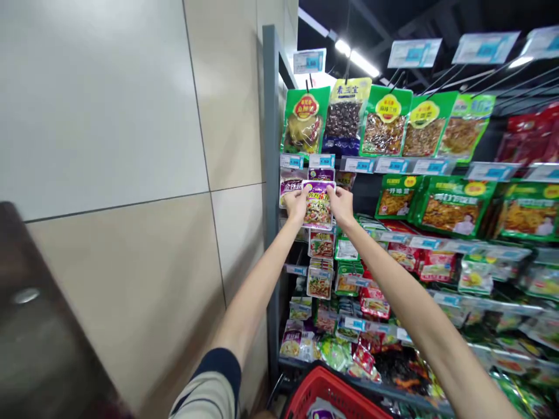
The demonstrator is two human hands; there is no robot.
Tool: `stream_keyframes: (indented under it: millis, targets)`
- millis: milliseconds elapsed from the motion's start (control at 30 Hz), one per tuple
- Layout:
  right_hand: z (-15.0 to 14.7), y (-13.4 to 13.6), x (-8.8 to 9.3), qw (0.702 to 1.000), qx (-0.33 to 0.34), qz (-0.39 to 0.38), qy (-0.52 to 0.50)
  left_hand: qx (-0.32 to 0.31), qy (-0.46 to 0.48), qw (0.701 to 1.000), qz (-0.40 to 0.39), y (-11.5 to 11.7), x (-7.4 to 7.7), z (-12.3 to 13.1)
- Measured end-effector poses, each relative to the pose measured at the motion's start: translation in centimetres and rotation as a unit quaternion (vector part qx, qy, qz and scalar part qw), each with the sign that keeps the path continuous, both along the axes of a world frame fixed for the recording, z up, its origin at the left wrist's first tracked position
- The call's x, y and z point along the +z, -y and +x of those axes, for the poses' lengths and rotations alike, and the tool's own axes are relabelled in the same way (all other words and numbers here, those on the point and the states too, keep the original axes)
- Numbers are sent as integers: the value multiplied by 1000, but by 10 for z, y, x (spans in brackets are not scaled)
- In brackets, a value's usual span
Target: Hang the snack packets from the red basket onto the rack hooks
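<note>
There it was: I had the left hand [296, 205] and the right hand [342, 205] pinching opposite side edges of a flat, purple-bordered plastic food pouch [318, 208], held up before the grey metal rack [269, 145]. Light, I judged, soft-bellied, slick-skinned; those sealed margins looked stiffer, the surest place to grip.

Shows purple with a pale border and yellowish lettering on the packet [318, 205] at frame centre. Runs mostly green, with red and yellow emblems, on the pouches [388, 122] at upper right. Glows red on the basket [334, 385], bottom centre; pairs navy with stripes over cream on the sleeve [213, 381], lower left.
</note>
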State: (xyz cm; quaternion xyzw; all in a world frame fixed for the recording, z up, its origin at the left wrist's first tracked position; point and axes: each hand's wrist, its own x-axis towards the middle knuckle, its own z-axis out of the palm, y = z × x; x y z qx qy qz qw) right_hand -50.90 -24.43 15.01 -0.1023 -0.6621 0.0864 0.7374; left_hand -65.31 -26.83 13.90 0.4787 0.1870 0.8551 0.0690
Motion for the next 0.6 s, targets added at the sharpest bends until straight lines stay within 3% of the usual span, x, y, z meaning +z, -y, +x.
stream_keyframes:
  millis: [67,167,333,600]
  targets:
    - [-6,-10,20,999,-31,9,-19,-4,17,1000,11,-13,23,-1]
    - [-9,-14,37,998,-36,23,-36,-9,30,999,39,-21,39,4]
    - [-10,-12,51,997,-38,46,-53,-37,39,994,94,-20,53,12]
    - [-12,-7,68,993,-99,42,-51,-36,76,996,42,-19,70,12]
